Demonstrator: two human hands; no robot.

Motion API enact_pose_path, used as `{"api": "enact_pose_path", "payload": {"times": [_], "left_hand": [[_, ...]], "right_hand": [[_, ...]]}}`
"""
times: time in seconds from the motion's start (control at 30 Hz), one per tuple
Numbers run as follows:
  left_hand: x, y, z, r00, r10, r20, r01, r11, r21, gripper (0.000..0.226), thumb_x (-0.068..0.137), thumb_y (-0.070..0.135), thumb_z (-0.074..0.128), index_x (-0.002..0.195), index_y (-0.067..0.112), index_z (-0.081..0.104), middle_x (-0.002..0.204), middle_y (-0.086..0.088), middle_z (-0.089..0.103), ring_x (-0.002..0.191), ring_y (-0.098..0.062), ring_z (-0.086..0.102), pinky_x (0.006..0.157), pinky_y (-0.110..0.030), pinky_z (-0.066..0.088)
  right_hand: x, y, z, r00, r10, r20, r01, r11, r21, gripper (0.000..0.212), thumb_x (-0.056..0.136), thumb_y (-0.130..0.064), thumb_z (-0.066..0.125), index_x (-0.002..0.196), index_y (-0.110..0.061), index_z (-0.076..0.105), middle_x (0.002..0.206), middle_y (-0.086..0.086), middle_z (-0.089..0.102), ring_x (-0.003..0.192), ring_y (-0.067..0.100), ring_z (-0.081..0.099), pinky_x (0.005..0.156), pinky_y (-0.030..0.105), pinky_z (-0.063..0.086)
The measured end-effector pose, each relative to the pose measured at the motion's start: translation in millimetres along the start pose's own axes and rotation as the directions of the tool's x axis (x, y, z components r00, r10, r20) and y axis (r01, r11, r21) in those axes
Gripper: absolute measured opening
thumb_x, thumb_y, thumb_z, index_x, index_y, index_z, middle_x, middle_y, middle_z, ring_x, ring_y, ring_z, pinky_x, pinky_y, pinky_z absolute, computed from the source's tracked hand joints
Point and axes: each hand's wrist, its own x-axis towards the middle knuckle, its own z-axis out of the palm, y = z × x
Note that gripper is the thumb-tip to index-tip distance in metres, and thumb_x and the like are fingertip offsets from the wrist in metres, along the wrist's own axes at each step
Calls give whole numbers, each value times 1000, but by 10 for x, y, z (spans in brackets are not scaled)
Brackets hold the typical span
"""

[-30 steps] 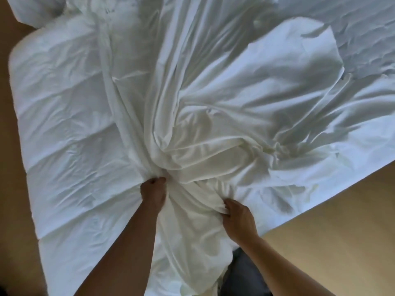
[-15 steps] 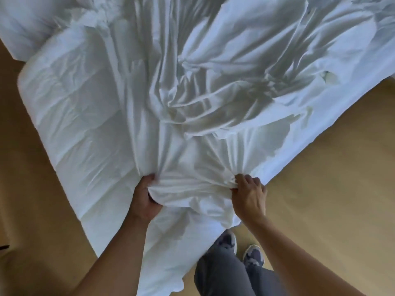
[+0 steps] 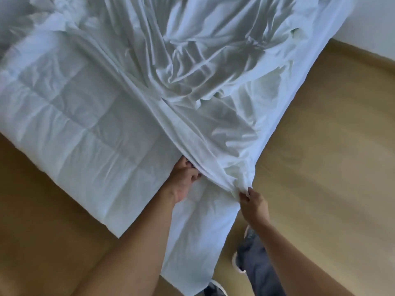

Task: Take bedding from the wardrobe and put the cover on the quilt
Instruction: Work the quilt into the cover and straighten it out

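White, deeply creased cover (image 3: 203,86) drapes across our stitched quilt (image 3: 70,116) from six toward twelve o'clock, on the wooden floor (image 3: 320,167). Our left hand (image 3: 183,178) clenches its edge; at five o'clock our right hand (image 3: 253,205) pinches a bunched corner.

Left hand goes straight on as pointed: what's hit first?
The cover: the left hand grips its bunched edge, so more cover folds lie straight ahead, probably over the quilt.
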Motion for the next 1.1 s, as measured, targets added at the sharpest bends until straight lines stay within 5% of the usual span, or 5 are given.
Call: {"api": "enact_pose_path", "payload": {"times": [0.33,0.57,0.77,0.97,1.1], "left_hand": [[446,-91,166,996,-75,48,46,896,441,42,80,-20,50,115,-4,65,108,-12,68,109,-26,62,96,-42,52],[889,-259,417,876,62,479,-474,304,827,61,98,13,56,154,9,33,161,-11,32,151,-25,25,123,-37,19],[1044,-171,356,848,190,495,-511,49,858,48,93,35,51,126,2,64,133,-22,62,127,-36,55,102,-35,43],[1000,-411,641,951,63,303,-298,-75,952,91,77,74,65,141,12,46,135,-7,56,127,-31,54,100,-42,47],[1116,-480,689,922,76,380,-380,-24,925,34,98,27,54,129,14,52,129,-8,62,123,-30,57,98,-37,44]], "right_hand": [[-156,-69,202,941,126,-315,11,917,400,71,81,-16,68,146,-23,38,130,-5,53,114,17,54,93,38,49],[190,69,347,898,-29,-439,129,971,199,94,82,-27,82,158,-20,26,157,8,35,144,24,32,109,39,37],[714,-471,293,849,51,-526,198,893,405,10,80,-16,58,72,-20,53,65,-17,51,65,13,39,55,23,39],[1164,-684,-300,787,453,-419,-191,824,534,28,80,-27,59,105,-12,57,83,-4,56,77,23,53,53,23,46],[1153,-760,-549,413,451,-791,-291,888,355,39,79,-23,68,111,-14,47,114,5,55,110,31,53,86,38,43]]}}
